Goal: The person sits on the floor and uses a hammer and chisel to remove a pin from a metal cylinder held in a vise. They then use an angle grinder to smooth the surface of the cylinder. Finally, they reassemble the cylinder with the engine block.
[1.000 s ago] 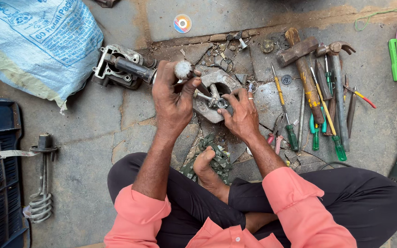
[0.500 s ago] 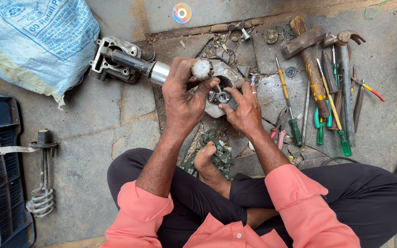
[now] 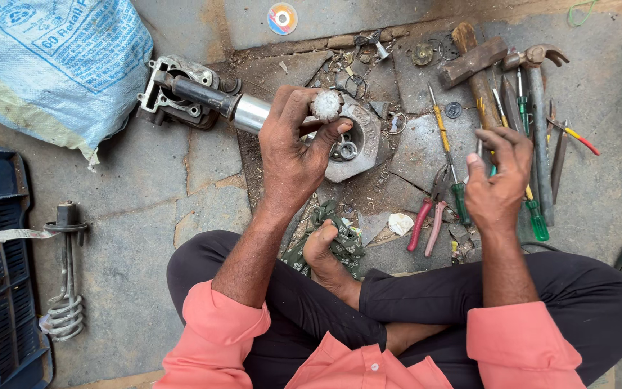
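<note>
1. The left hand [image 3: 293, 155] is closed around a small toothed metal part [image 3: 326, 105], a pale gear-like piece, pinched between the thumb and the curled fingers.
2. That part sits at the top of the grip, sticking out above the fingertips, with the thumb pressed against its lower side.
3. It is held just above a round grey metal housing [image 3: 358, 140] that lies on the stone floor [image 3: 145, 187]; small rings or bearings show in the housing's hollow.
4. To the left of the hand, touching or just behind the knuckles, lies a dark motor shaft with a shiny steel sleeve [image 3: 252, 114]; whether the hand touches it is hard to tell from this angle.
5. The right hand [image 3: 497, 176] is open and holds nothing, fingers loosely bent, hovering over the spread of tools.
6. Under and beside it lie a green-handled screwdriver [image 3: 534, 216], red-handled pliers [image 3: 426, 209] and a claw hammer [image 3: 538, 108].
7. A bare foot [image 3: 325, 248] rests on a green cloth [image 3: 340, 234] below the housing.
8. A blue-printed sack [image 3: 52, 65] lies at the upper left, well apart from both hands.
</note>
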